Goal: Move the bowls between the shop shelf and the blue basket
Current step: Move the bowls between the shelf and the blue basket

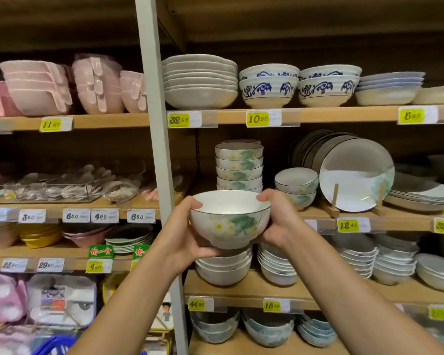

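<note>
White floral bowl (230, 219), gripped between left hand (183, 234), right hand (277, 219)

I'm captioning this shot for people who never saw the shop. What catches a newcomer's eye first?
Dead centre, a white flowered bowl is held between the left grip and right grip. Behind it, on the middle shelf, stands a stack of matching bowls, with a large plate propped on edge in a wooden stand to their right. Yellow price tags dot the shelf edges.
</note>
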Tool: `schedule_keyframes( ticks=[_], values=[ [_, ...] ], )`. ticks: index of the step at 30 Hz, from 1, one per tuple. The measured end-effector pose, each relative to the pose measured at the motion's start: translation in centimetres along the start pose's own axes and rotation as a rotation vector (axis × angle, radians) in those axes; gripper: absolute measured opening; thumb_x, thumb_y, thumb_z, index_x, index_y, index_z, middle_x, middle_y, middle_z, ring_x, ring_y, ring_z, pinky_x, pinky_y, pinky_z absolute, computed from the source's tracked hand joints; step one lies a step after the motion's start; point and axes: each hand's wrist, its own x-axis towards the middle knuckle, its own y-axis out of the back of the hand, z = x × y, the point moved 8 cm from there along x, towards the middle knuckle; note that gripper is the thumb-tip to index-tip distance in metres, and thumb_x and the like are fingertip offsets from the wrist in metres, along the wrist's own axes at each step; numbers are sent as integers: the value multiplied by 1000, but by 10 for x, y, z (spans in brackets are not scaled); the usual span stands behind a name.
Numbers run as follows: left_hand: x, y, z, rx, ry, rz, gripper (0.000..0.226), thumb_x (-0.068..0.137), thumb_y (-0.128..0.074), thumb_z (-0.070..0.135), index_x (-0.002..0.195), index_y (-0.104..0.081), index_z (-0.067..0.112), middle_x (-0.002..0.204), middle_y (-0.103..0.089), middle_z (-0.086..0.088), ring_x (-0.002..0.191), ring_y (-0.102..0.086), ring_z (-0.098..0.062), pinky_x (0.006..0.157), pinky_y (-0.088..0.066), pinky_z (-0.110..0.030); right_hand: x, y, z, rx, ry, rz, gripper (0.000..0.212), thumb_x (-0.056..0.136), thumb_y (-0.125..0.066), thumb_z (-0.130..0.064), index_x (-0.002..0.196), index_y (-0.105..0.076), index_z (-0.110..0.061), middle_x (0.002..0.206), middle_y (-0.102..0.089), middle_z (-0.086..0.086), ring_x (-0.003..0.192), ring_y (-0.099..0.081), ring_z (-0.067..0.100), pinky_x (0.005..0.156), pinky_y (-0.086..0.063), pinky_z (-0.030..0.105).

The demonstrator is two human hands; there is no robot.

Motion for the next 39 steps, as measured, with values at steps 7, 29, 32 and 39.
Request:
schedule_keyframes(
  ticks=[7,29,32,39],
  values=[
    [34,28,20,-12,-131,87,27,87,-49,27,113,-59,26,118,-64,-13,105,-61,-40,72,-53,-65,47,-25,10,-11,-10,-103,34,95,-44,-22,124,-57,-11,115,-68,19,106,-63,40,95,-44,64],
    [71,68,24,-14,-196,179,33,87,-45,28,116,-61,28,108,-72,-5,100,-67,-36,76,-54,-63,148,-63,8,-2018,1079,-189,53,97,-51,-28,145,-32,-39,140,-50,-15,132,-42,-1,110,-23,11],
    [73,70,19,-39,-186,191,34,87,-44,27,117,-61,27,104,-74,-6,97,-69,-37,73,-54,-63,172,-81,28,-2898,1095,16,47,102,-29,-39,144,-34,-20,142,-46,4,141,-31,21,122,-1,41],
    [77,77,19,-80,-208,168,39,86,-42,25,120,-61,24,100,-75,-5,86,-72,-34,66,-55,-58,195,-113,21,-3185,1144,42,55,101,-32,-41,147,-35,-10,150,-40,13,140,-30,39,117,-11,57]
  ],
)
